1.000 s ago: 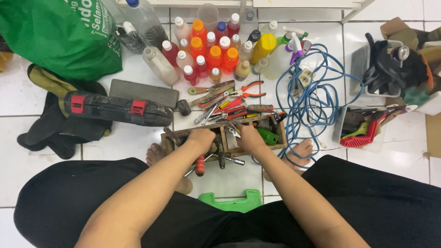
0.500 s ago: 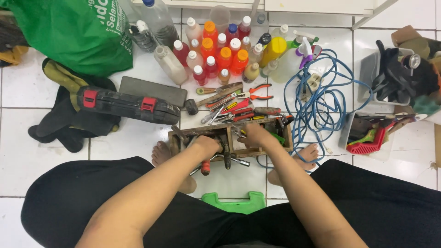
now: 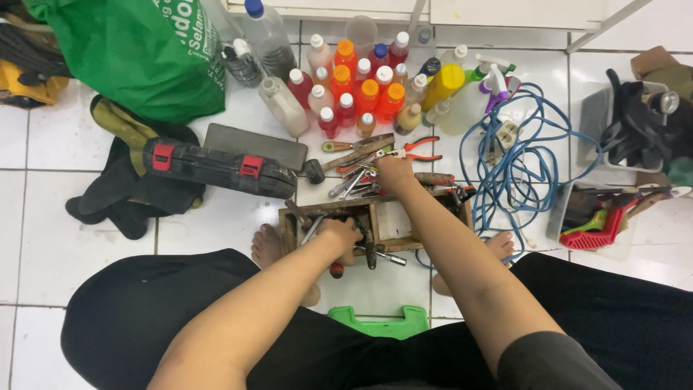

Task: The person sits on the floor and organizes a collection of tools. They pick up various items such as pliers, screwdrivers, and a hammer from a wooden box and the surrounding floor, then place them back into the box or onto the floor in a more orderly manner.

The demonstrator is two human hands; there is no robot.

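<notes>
Fingers of right hand (image 3: 393,172) curled over tool pile (image 3: 361,177), left hand (image 3: 339,235) gripping wooden box (image 3: 390,220).

A tool tray (image 3: 388,220) sits at frame centre, bottles (image 3: 357,90) above it, a bag (image 3: 137,50) upper left, a cable (image 3: 527,162) right.

Seated on the floor, both bare arms stretched forward between black-clad knees. Left hand (image 3: 338,235) low and near, knuckles up, fingers curled under and hidden; grip not readable. Left forearm running diagonally from the lower left. Right hand (image 3: 394,172) reaching farther out, well ahead of the left, back of the hand up, fingers bent down; whether closed on anything cannot be told. Right arm nearly straight, elbow extended. Bare feet showing to either side of the arms.
</notes>
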